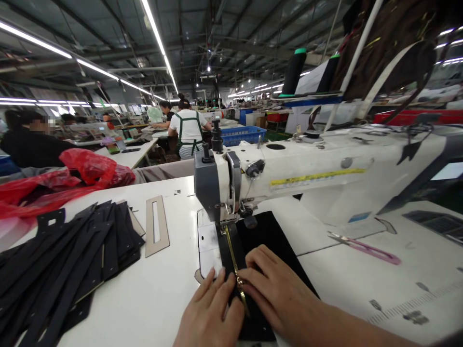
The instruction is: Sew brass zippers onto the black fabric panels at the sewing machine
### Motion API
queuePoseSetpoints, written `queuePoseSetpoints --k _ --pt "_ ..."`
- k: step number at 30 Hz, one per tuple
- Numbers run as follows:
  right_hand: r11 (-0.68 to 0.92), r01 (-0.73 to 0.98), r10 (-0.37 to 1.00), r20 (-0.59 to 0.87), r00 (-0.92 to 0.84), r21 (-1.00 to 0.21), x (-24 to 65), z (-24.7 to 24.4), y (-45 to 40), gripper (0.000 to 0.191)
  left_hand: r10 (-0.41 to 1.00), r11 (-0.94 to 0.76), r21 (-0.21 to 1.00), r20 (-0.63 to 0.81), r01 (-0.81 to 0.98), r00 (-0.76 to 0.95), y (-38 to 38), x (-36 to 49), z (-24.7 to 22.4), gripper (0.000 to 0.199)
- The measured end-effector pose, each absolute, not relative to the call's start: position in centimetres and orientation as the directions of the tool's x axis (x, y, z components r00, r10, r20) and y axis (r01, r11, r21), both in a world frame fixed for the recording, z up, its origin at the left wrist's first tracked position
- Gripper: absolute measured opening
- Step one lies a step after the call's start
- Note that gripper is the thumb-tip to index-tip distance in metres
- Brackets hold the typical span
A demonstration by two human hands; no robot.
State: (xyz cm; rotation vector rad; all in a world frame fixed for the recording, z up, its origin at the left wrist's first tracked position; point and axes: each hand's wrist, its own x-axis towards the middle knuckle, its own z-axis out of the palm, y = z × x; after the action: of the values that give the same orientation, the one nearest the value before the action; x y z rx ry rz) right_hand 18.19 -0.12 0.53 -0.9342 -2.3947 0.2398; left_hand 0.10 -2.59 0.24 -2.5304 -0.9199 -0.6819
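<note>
A gold-toothed zipper (231, 248) on dark tape runs toward me from under the presser foot area of a white sewing machine (314, 164). Black fabric (269, 229) lies beneath and to the right of it. My left hand (213, 311) rests on the left side of the zipper, fingers stretched out and lying flat. On the other side, my right hand (277, 289) has its thumb and index finger pinched at the zipper, close to the slider. The fingertips of both hands nearly meet there. The needle itself is too small to make out.
Dark cut strips (79, 255) are heaped at the left, with a slotted beige template (156, 225) beside them. Pink-handled thread snips (365, 246) lie to the right. Red plastic (87, 168) covers the far left edge. Beyond, a person in a green-strapped apron (190, 127) sits near a blue crate (244, 135).
</note>
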Motion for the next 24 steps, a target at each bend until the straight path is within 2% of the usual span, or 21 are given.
queuePoseSetpoints --k 4,8,17,24 --pt "0.77 0.582 0.627 0.485 -0.61 -0.263 18.4 -0.6 -0.1 0.03 0.495 -0.724 -0.15 0.567 0.673 0.659 -2.5 0.2 -0.1 0.033" --pt "0.782 0.603 0.598 0.46 -0.656 -0.158 18.5 -1.3 0.2 0.035 0.496 -0.723 -0.138 0.578 0.676 0.648 -2.4 0.3 -0.5 0.03" --pt "0.782 0.611 0.602 0.41 -0.685 -0.127 18.3 -0.5 1.1 0.036 0.493 -0.714 -0.066 0.66 0.698 0.567 -1.5 0.4 -1.1 0.031" --pt "0.773 0.618 0.62 0.377 -0.689 -0.141 18.0 -0.5 2.7 0.037 0.544 -0.726 -0.034 0.582 0.686 0.605 -0.1 0.0 -0.4 0.031"
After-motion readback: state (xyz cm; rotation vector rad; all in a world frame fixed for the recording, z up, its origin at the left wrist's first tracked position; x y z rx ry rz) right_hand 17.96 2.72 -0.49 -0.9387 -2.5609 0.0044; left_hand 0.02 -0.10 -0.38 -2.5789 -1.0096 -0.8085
